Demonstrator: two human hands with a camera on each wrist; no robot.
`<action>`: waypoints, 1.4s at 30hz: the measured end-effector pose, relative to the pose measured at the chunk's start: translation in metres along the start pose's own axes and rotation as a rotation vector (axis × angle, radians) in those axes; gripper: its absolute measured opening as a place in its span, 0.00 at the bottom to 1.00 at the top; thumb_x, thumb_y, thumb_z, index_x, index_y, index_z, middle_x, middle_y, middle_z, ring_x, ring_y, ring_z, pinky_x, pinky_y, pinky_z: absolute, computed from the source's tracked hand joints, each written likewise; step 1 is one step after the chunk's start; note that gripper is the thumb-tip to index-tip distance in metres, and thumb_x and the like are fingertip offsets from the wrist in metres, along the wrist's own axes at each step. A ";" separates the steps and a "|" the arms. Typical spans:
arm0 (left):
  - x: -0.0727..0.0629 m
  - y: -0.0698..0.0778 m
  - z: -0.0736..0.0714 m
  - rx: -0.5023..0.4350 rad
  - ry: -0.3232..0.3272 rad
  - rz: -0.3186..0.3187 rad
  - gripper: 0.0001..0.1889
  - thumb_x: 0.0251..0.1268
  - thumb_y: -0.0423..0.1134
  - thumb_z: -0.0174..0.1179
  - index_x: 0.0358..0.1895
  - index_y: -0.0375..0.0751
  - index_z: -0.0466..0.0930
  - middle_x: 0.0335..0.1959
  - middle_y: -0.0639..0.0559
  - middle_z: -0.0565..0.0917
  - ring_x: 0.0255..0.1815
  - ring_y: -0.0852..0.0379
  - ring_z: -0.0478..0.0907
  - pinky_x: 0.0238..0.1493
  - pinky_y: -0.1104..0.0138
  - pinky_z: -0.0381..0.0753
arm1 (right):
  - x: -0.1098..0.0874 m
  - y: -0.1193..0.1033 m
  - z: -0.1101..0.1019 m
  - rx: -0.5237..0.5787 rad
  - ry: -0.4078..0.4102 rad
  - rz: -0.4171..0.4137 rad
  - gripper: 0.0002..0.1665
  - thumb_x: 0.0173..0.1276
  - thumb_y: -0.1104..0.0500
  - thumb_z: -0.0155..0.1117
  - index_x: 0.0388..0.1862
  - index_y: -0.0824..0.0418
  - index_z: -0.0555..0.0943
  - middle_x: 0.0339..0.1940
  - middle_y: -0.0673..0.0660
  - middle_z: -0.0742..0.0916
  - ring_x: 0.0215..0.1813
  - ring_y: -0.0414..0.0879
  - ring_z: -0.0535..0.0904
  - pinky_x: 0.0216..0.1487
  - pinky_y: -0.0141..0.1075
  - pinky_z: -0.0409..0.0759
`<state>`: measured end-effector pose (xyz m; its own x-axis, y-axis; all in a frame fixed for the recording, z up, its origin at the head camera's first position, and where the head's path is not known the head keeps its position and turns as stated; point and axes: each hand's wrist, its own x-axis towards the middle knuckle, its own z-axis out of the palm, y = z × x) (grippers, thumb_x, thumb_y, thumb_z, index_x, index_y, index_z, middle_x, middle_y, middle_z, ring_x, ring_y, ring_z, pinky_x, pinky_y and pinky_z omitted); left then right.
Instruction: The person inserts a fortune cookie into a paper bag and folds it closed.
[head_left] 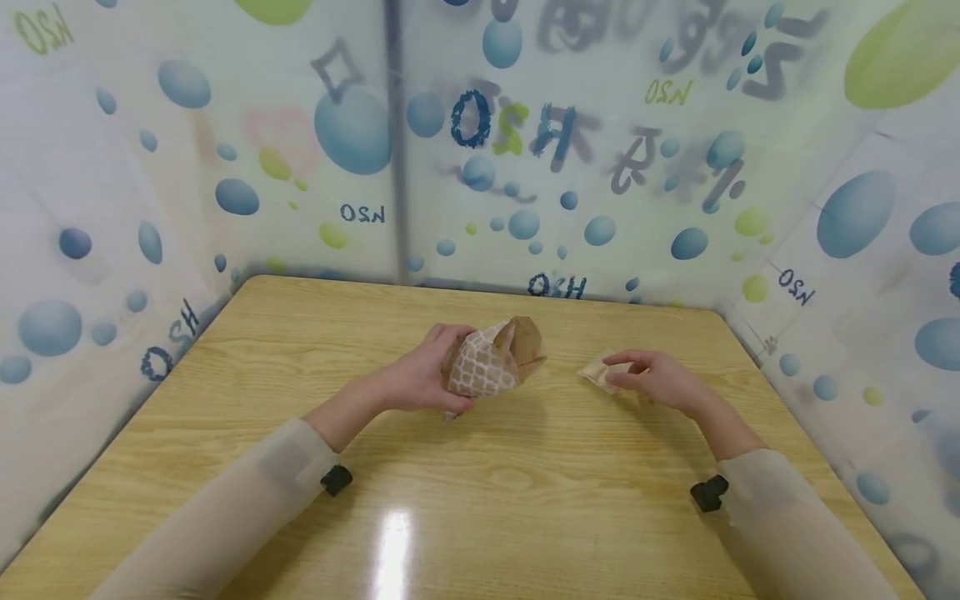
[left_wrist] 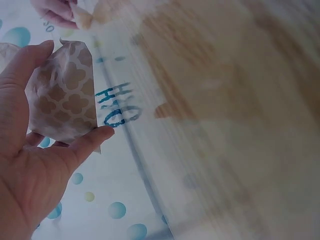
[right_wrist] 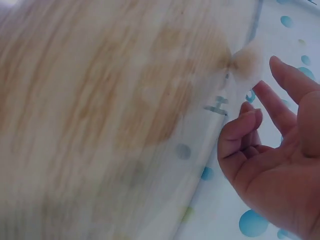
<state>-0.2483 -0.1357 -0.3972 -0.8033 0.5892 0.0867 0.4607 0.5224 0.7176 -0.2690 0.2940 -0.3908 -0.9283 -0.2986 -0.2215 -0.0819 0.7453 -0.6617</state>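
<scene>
My left hand [head_left: 420, 371] grips a brown paper bag [head_left: 480, 367] with a white lattice pattern, held above the table. The bag's crumpled mouth gapes toward the right. In the left wrist view the thumb and fingers curve round the patterned paper [left_wrist: 67, 95]. To the right, a small cream-coloured packet [head_left: 595, 372] lies on the table; what it holds cannot be made out. Just over it hovers my right hand [head_left: 660, 379], thumb and index finger apart and the other fingers bent. The right wrist view shows a gap between these fingers and the blurred packet [right_wrist: 247, 60].
A wooden table [head_left: 450, 500] spreads beneath both hands, with a bright light reflection near its front. Printed curtains [head_left: 525, 167] with blue and green dots stand round its back and sides. A small black wrist device [head_left: 708, 493] sits at the right cuff, another [head_left: 337, 479] at the left.
</scene>
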 end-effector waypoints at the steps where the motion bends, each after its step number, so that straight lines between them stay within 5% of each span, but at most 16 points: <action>1: 0.000 0.000 0.000 0.001 0.000 0.000 0.56 0.59 0.42 0.83 0.84 0.46 0.53 0.77 0.38 0.61 0.77 0.39 0.66 0.79 0.38 0.72 | 0.000 0.001 0.000 0.006 -0.006 0.016 0.33 0.83 0.42 0.66 0.78 0.57 0.79 0.46 0.59 0.83 0.29 0.46 0.71 0.33 0.41 0.75; 4: 0.000 0.000 0.000 0.002 0.000 0.003 0.56 0.59 0.42 0.83 0.84 0.46 0.53 0.77 0.38 0.61 0.77 0.39 0.66 0.79 0.38 0.71 | 0.003 0.003 0.002 0.024 -0.022 0.049 0.32 0.83 0.42 0.65 0.79 0.54 0.79 0.42 0.58 0.82 0.26 0.46 0.69 0.33 0.41 0.75; 11: -0.001 0.000 0.000 0.006 0.001 -0.002 0.56 0.59 0.41 0.83 0.84 0.45 0.53 0.77 0.38 0.61 0.76 0.39 0.66 0.79 0.38 0.72 | 0.005 0.000 0.005 0.075 -0.071 0.047 0.30 0.83 0.47 0.67 0.79 0.55 0.78 0.53 0.62 0.87 0.34 0.49 0.78 0.36 0.39 0.80; 14: -0.001 0.001 0.000 0.006 -0.003 -0.008 0.56 0.59 0.41 0.84 0.84 0.45 0.52 0.77 0.38 0.62 0.76 0.39 0.67 0.79 0.39 0.72 | 0.006 -0.001 0.007 0.070 -0.077 0.017 0.30 0.83 0.49 0.67 0.78 0.57 0.79 0.48 0.61 0.87 0.38 0.50 0.81 0.38 0.40 0.82; 20: -0.001 0.002 0.000 0.015 -0.005 -0.008 0.56 0.59 0.43 0.84 0.84 0.45 0.52 0.77 0.38 0.62 0.76 0.40 0.67 0.78 0.39 0.72 | 0.007 -0.005 0.011 0.043 -0.051 0.012 0.30 0.84 0.46 0.66 0.76 0.59 0.80 0.52 0.61 0.86 0.45 0.50 0.86 0.44 0.40 0.87; 27: -0.001 0.001 0.000 0.016 -0.004 -0.005 0.56 0.60 0.43 0.83 0.85 0.44 0.52 0.77 0.37 0.62 0.76 0.39 0.67 0.79 0.39 0.72 | 0.006 -0.010 0.015 0.041 -0.014 -0.019 0.26 0.80 0.51 0.71 0.71 0.60 0.85 0.55 0.63 0.85 0.41 0.48 0.85 0.46 0.41 0.89; 33: 0.001 -0.001 0.001 0.026 0.001 0.002 0.56 0.59 0.43 0.84 0.84 0.45 0.53 0.77 0.38 0.62 0.76 0.40 0.67 0.79 0.39 0.72 | 0.001 -0.019 0.016 0.153 -0.013 -0.078 0.33 0.81 0.55 0.71 0.80 0.61 0.76 0.63 0.67 0.78 0.49 0.48 0.90 0.54 0.46 0.93; 42: 0.000 -0.001 0.001 0.023 -0.001 0.005 0.56 0.59 0.44 0.84 0.84 0.45 0.53 0.76 0.39 0.62 0.76 0.40 0.66 0.79 0.39 0.72 | -0.008 -0.035 0.016 0.148 0.047 -0.121 0.36 0.78 0.54 0.74 0.81 0.58 0.76 0.60 0.64 0.86 0.49 0.49 0.87 0.47 0.45 0.90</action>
<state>-0.2488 -0.1355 -0.3987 -0.8008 0.5923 0.0893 0.4729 0.5335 0.7012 -0.2528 0.2610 -0.3773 -0.9309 -0.3505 -0.1026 -0.1431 0.6086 -0.7805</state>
